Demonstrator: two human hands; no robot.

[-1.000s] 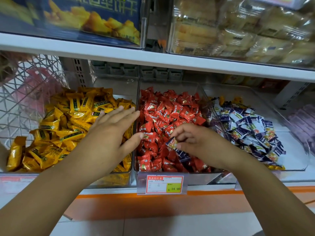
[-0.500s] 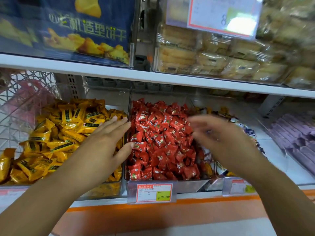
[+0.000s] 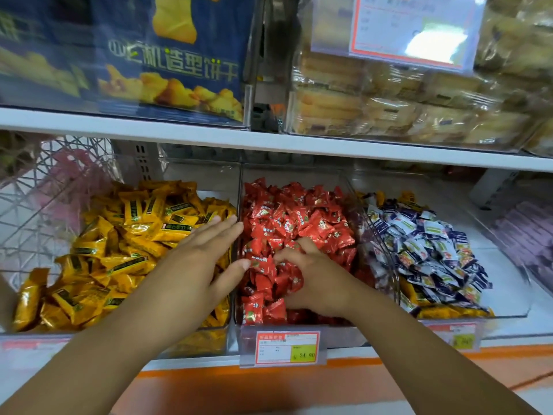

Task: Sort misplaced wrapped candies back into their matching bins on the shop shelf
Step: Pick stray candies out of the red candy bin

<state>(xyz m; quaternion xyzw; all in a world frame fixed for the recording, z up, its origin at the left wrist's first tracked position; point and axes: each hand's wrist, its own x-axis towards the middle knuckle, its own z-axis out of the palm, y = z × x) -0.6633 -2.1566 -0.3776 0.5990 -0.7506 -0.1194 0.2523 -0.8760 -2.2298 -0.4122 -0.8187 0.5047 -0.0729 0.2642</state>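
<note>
Lower shelf [image 3: 419,362], white with an orange front strip, carrying side by side a wire basket [image 3: 27,202], three clear bins and purple packets [image 3: 526,235] at far right. Left bin [image 3: 203,342]: yellow candies [image 3: 128,250]; middle bin [image 3: 341,332]: red candies [image 3: 299,214]; right bin [image 3: 508,298]: blue-and-white candies [image 3: 428,244]. Upper shelf board [image 3: 269,145] bearing two clear boxes: blue biscuit packs [image 3: 167,70], pale wrapped cakes [image 3: 389,109]

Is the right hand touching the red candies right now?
Touching. The head view shows the right hand down in the pile, its curled fingers pinching in among the red candies, with no gap.
</note>
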